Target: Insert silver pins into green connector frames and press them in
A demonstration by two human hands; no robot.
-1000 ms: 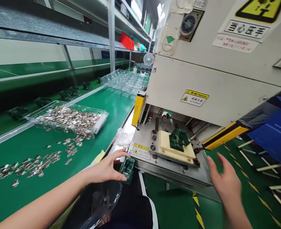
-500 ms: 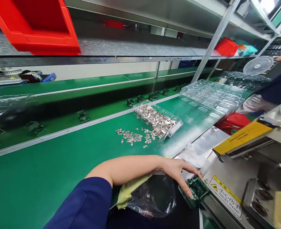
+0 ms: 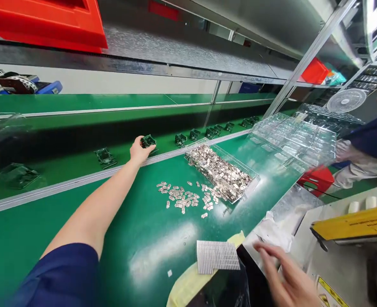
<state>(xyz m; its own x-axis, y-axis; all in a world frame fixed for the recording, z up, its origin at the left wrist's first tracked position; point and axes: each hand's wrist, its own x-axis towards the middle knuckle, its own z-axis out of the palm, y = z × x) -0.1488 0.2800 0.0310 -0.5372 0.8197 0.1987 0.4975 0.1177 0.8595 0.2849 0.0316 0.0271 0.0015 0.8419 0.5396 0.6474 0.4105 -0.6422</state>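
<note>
From my remote seat, I have my left hand [image 3: 139, 151] out over the dark green lane [image 3: 70, 164] behind the grey metal rail [image 3: 63, 186], thumb and fingers narrowed around a small green circuit-board assembly [image 3: 148, 141]; I cannot tell whether it touches the lane. 1 flat-lying green board [image 3: 104, 157] sits to its left, and a row of dark green assemblies [image 3: 180, 140] runs off to its right. My right hand [image 3: 286, 273], blurred, has parted fingers with nothing visible between them, near a ridged silver metal plate [image 3: 217, 256] on pale yellow cloth [image 3: 185, 285]. Small silver metal pieces [image 3: 182, 198] lie scattered beside a clear rectangular plastic tray [image 3: 251, 188] heaped with more.
</note>
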